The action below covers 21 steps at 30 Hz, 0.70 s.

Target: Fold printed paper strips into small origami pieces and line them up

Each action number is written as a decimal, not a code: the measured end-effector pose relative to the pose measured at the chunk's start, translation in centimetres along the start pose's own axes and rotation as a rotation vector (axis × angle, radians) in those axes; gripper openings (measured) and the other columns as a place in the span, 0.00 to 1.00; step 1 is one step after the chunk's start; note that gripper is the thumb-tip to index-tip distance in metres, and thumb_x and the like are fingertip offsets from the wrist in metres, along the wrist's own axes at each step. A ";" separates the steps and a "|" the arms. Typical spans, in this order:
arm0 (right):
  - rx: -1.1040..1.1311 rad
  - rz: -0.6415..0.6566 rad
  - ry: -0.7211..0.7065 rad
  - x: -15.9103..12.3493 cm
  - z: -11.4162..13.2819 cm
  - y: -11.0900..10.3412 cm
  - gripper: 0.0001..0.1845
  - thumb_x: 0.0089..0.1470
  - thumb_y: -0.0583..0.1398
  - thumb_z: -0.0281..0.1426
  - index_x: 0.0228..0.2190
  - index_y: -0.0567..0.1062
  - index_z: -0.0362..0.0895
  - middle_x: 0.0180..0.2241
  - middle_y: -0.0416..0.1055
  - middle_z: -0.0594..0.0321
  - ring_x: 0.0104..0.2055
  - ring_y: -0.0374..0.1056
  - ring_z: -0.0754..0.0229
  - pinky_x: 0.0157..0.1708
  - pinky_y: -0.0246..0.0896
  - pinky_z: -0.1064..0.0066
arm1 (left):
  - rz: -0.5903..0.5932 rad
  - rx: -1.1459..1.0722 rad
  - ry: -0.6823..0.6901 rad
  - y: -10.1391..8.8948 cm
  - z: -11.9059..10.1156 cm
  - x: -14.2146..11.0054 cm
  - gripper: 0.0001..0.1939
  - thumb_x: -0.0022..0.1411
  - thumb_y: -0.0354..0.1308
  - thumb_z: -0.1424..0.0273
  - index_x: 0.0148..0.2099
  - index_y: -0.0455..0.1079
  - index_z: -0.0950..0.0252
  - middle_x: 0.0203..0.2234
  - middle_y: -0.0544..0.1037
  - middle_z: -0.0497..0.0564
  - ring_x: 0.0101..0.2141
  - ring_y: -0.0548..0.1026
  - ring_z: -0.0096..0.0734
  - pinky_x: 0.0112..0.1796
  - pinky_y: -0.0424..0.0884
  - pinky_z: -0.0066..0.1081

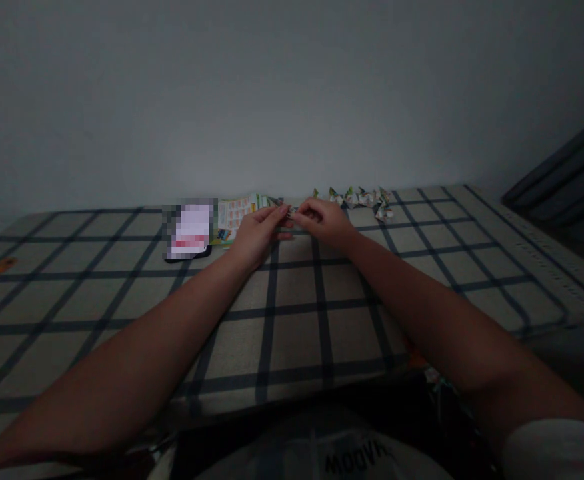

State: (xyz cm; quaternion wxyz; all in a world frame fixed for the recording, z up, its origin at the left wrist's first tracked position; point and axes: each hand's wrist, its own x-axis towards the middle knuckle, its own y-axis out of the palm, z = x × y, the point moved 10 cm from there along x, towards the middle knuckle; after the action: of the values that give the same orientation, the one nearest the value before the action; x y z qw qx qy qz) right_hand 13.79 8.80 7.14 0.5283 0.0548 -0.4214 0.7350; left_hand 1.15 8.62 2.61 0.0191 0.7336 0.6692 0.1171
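My left hand (258, 235) and my right hand (325, 221) meet near the far side of the table. Between their fingertips is a small piece of printed paper (291, 211), mostly covered by the fingers. The left thumb and forefinger pinch it, while the other left fingers are partly extended. From the other side, my right hand's curled fingers close on the same piece. Several small folded paper pieces (366, 198), pointed and printed in green and white, lie just beyond my right hand. Left of the hands lies a printed leaflet (233, 215), partly hidden behind my left hand.
A phone (190, 230) with a lit, pixelated screen lies left of the leaflet. The checked cloth (297, 287) covers the table, which meets a plain wall (292, 100) at the back. Dark draped fabric (567, 173) stands at the right.
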 end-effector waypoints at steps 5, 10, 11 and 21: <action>0.002 -0.021 0.033 0.2 -0.7 -0.1 0.13 0.57 0.57 0.40 0.29 0.71 0.43 0.24 0.67 0.65 0.25 0.57 0.65 0.29 0.53 0.71 | 0.021 0.119 0.057 -0.1 -0.1 0.1 0.18 0.52 0.68 0.55 0.36 0.77 0.65 0.32 0.77 0.51 0.34 0.76 0.31 0.31 0.78 0.29; 0.052 0.029 0.074 0.2 -1.5 0.7 0.08 0.52 0.59 0.34 0.31 0.72 0.42 0.24 0.69 0.65 0.26 0.61 0.65 0.29 0.56 0.72 | 0.038 0.227 0.084 0.1 0.0 0.0 0.12 0.53 0.65 0.61 0.35 0.77 0.65 0.32 0.78 0.50 0.35 0.76 0.32 0.31 0.79 0.29; 0.052 0.033 0.079 0.2 -1.5 0.7 0.07 0.51 0.59 0.34 0.31 0.72 0.42 0.24 0.68 0.66 0.26 0.61 0.65 0.29 0.56 0.72 | 0.035 0.236 0.084 0.1 0.0 0.0 0.12 0.53 0.64 0.61 0.36 0.78 0.65 0.33 0.79 0.50 0.34 0.76 0.32 0.31 0.78 0.29; -0.007 -0.035 0.117 0.1 -1.6 0.1 0.08 0.49 0.60 0.33 0.24 0.66 0.45 0.21 0.66 0.67 0.24 0.60 0.65 0.26 0.53 0.72 | -0.081 0.321 0.083 -1.1 0.3 0.2 0.10 0.54 0.63 0.62 0.31 0.75 0.64 0.23 0.75 0.47 0.22 0.71 0.25 0.23 0.71 0.24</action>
State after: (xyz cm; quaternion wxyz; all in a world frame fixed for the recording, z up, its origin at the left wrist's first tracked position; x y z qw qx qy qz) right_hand 14.28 9.91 6.15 0.5649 0.0175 -0.3914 0.7262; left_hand 0.13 8.96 2.12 -0.1211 0.6941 0.7086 0.0380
